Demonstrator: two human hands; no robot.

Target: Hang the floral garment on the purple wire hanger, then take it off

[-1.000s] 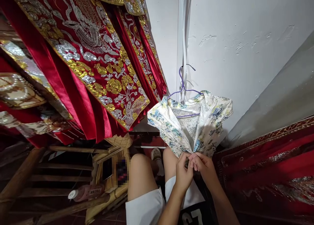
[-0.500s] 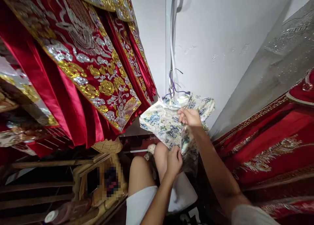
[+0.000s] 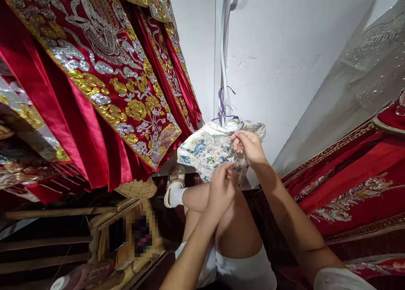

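Observation:
A white floral top (image 3: pixel 202 149) with blue and yellow flowers hangs on a purple wire hanger (image 3: pixel 222 106) above my knees. My right hand (image 3: pixel 248 146) is closed in a pinch at the front of the top, just under its collar. Lower down, my left hand (image 3: pixel 222 184) has its fingers curled together at the front edge of the cloth, slightly smeared by motion. Both hands cover part of the top's right half, and the exact bit between the fingertips is hidden.
Red embroidered garments hang at left (image 3: pixel 136 108) and right (image 3: pixel 357 184). A white strap (image 3: pixel 222 49) runs down the pale wall (image 3: pixel 272 41). At lower left stand a bamboo seat (image 3: pixel 139 210) and a bottle (image 3: pixel 85 275). My crossed leg ends in a beige clog (image 3: pixel 174 180).
One leg has crossed over the other, bringing the clog into view. My left hand has moved up towards my right hand. The floral top has shifted slightly left.

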